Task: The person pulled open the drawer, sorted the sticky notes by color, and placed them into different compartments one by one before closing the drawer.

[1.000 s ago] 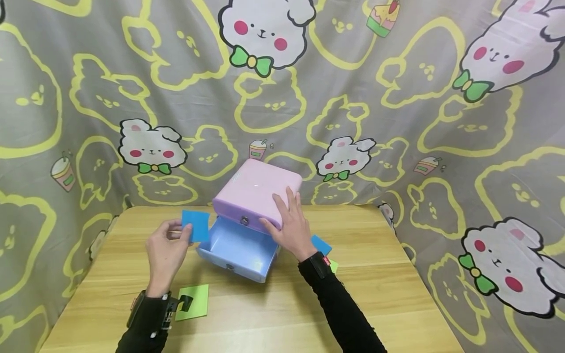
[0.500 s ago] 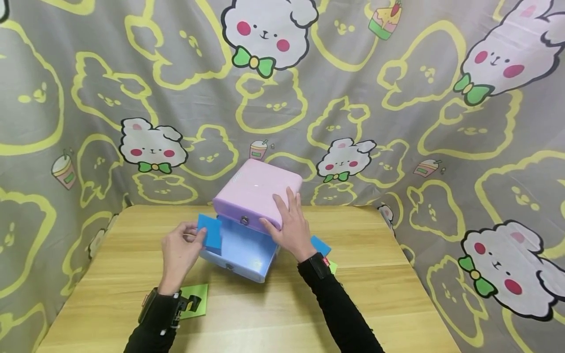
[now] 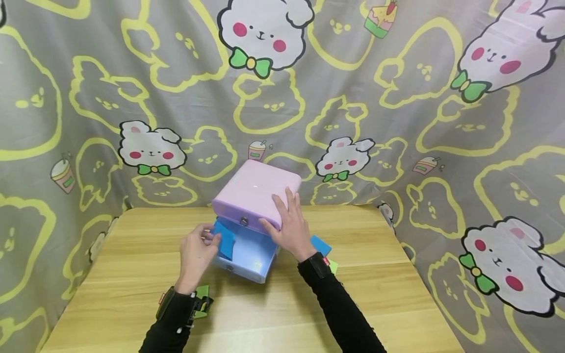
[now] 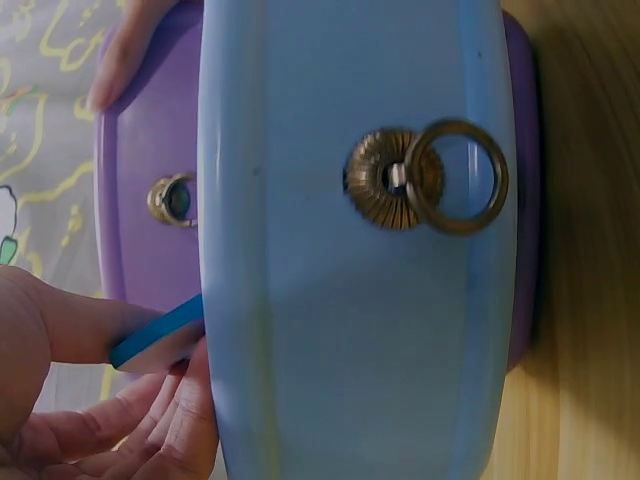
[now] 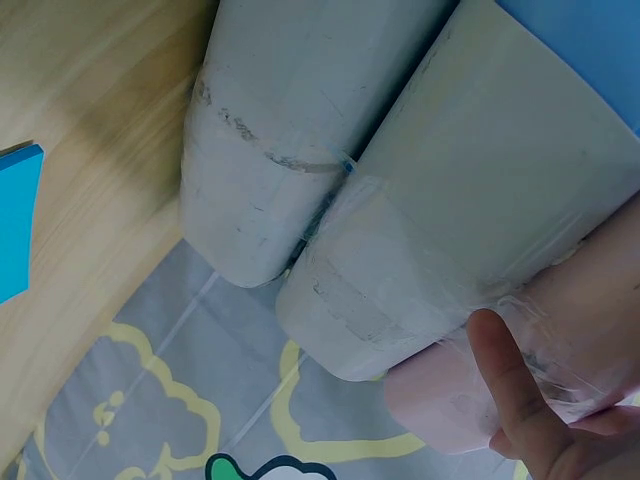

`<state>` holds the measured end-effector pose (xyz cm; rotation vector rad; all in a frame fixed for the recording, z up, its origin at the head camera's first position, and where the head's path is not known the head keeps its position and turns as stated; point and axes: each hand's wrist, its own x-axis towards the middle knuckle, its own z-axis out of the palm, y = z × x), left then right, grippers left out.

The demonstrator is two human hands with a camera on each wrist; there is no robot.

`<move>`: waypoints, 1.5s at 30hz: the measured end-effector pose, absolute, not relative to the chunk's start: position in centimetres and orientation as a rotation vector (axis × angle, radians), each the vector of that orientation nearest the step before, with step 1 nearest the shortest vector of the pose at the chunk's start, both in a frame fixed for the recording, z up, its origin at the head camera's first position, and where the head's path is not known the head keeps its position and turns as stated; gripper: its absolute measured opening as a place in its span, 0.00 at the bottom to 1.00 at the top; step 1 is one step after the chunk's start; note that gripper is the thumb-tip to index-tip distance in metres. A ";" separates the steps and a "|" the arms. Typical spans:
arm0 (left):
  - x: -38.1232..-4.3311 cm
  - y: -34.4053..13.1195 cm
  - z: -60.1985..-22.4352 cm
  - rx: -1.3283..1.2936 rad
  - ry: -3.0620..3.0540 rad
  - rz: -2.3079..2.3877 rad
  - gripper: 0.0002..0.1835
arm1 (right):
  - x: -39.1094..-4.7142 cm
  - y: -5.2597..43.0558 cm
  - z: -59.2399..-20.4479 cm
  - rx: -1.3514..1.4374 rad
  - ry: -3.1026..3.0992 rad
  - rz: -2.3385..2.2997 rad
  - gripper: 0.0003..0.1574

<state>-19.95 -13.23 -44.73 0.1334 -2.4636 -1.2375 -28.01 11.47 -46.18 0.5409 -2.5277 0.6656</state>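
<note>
A small drawer cabinet with a pink top (image 3: 256,189) and purple front stands on the table, its blue drawer (image 3: 253,252) pulled out. My left hand (image 3: 196,255) pinches a blue sticky note pad (image 3: 226,240) between thumb and fingers, over the left side of the drawer. In the left wrist view the pad (image 4: 160,332) shows edge-on, partly hidden behind the drawer front (image 4: 350,330) with its brass ring pull (image 4: 395,180). On the cabinet's right side rests my right hand (image 3: 291,225), fingers spread over the top's edge.
Right of the cabinet lie another blue pad (image 3: 321,245) and a green one (image 3: 333,266), partly hidden by the right wrist. A green pad (image 3: 202,292) lies beneath the left wrist. A patterned curtain (image 3: 273,108) hangs behind the wooden table (image 3: 375,294).
My left hand has moved right with the blue sticky note pad, from beside the drawer to over its inside. The right hand, cabinet and drawer have stayed in place.
</note>
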 end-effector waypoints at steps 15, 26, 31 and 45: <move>-20.5 -11.7 -45.1 0.059 -2.529 -1.213 0.11 | -28.1 11.4 -46.1 0.518 -2.576 0.652 0.52; -20.8 -11.5 -45.2 0.034 -2.545 -1.199 0.09 | -28.1 11.3 -46.0 0.525 -2.568 0.662 0.50; -20.7 -11.4 -45.2 0.018 -2.554 -1.187 0.09 | -28.0 11.3 -46.0 0.526 -2.556 0.658 0.51; -21.0 -10.9 -45.7 -0.051 -2.587 -1.135 0.06 | -28.0 11.2 -46.0 0.526 -2.532 0.662 0.54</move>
